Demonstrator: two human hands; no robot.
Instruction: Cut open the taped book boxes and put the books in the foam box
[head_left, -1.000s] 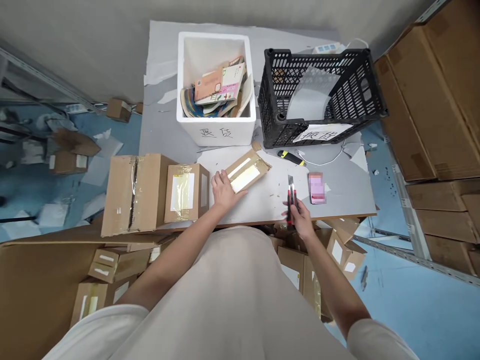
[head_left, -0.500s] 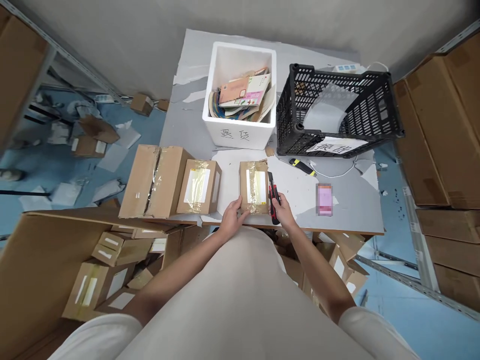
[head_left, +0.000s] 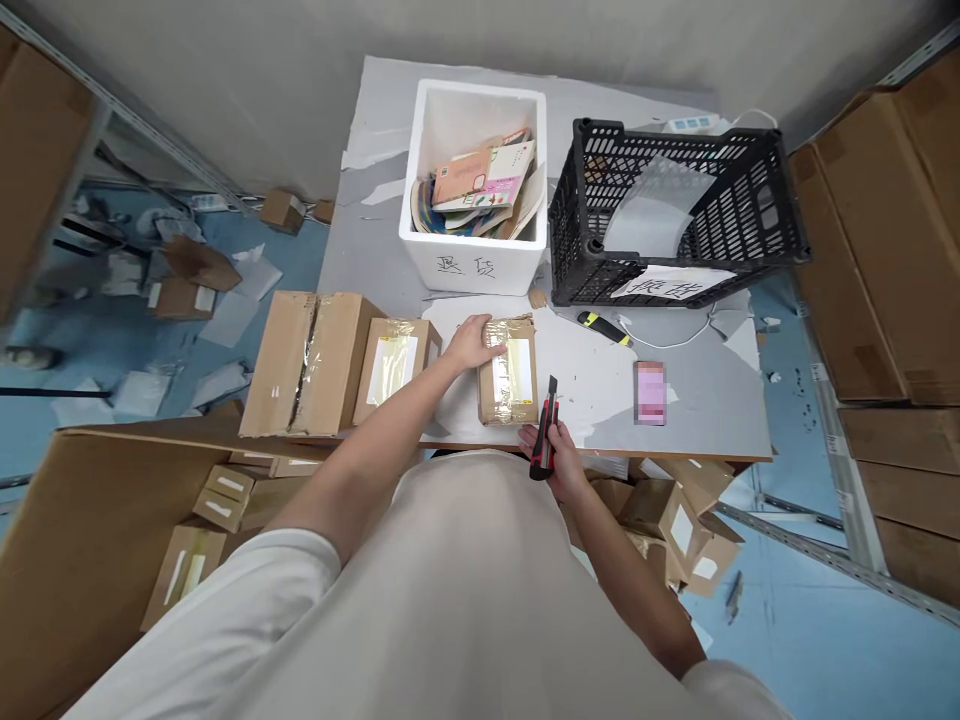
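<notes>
A small taped cardboard box (head_left: 508, 385) with a white label lies at the table's front edge. My left hand (head_left: 474, 343) grips its far left corner, thumb and fingers bent over the top and side. My right hand (head_left: 556, 452) is closed round a red and black box cutter (head_left: 545, 435) just off the box's near right corner. The cutter's blade end points away from me and does not touch the box. To the left, beyond my left forearm, stand another labelled box (head_left: 394, 362) and a larger cardboard box (head_left: 307, 365).
Behind are a white foam bin (head_left: 476, 268) of books and a black plastic crate (head_left: 675, 262) holding a translucent sheet. A yellow and black cutter (head_left: 604, 327) and a phone (head_left: 650, 392) lie on the right. Cartons crowd the floor below the table edge.
My left hand has moved from the box's near left corner to its far left corner. My right hand has drawn the box cutter back toward me, away from the box's right side.
</notes>
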